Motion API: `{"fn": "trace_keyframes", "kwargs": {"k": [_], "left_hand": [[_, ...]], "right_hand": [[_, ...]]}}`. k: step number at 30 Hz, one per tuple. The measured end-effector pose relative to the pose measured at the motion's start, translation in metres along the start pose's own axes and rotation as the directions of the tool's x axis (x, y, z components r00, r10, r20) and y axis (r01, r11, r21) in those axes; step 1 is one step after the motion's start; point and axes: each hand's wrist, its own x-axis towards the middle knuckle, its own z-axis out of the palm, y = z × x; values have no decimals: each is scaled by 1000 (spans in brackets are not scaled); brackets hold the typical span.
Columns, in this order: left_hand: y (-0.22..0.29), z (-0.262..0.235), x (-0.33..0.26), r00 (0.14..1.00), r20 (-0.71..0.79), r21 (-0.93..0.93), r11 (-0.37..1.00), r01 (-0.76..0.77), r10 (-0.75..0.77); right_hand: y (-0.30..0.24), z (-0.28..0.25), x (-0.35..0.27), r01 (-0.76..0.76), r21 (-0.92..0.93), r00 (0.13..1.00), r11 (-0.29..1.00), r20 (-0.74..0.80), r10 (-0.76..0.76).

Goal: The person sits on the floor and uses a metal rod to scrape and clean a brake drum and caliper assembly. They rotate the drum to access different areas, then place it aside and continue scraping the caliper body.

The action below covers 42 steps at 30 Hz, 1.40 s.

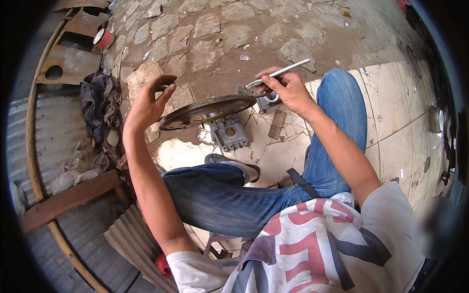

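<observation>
My right hand (288, 90) grips a brush (288, 68) by its pale, slim handle. The dark, splayed bristles point left, just above the right rim of a round, brown, rusty-looking metal disc (205, 111). My left hand (152, 100) is raised at the disc's left side, thumb and fingers bent but apart, nothing between them. Whether its heel touches the rim I cannot tell. The disc lies tilted over a grey metal block (229, 136) with a round hole, and hides part of it. Another metal part (269, 99) with a ring-shaped opening sits partly behind my right hand.
A flat rusty strip (277, 124) lies on cracked tiles (391, 107). Stone paving (210, 27) stretches ahead. At left are corrugated sheets (53, 132), a wooden pole (32, 127), dark cloth (96, 105) and a red tin (103, 38). My bent knees frame the work spot.
</observation>
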Motion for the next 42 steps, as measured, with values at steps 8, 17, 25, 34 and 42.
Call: {"fn": "trace_keyframes", "kwargs": {"k": [8, 17, 25, 34, 42], "left_hand": [[-13, -8, -13, 976, 158, 5, 988, 154, -152], [-9, -3, -10, 939, 263, 9, 974, 227, -221], [34, 29, 5, 942, 336, -79, 997, 20, 8], [35, 50, 12, 905, 425, 90, 994, -57, 14], [40, 41, 2, 916, 356, 304, 950, 71, -183]], "right_hand": [[4, -3, 3, -134, -109, 990, 985, -60, 128], [2, -3, 2, -123, -79, 992, 989, 8, 124], [0, -3, 1, -132, -103, 989, 986, 50, 138], [-1, -4, 1, -69, -218, 991, 974, 95, 92], [-3, -3, -2, -34, -212, 997, 977, 67, 49]]}}
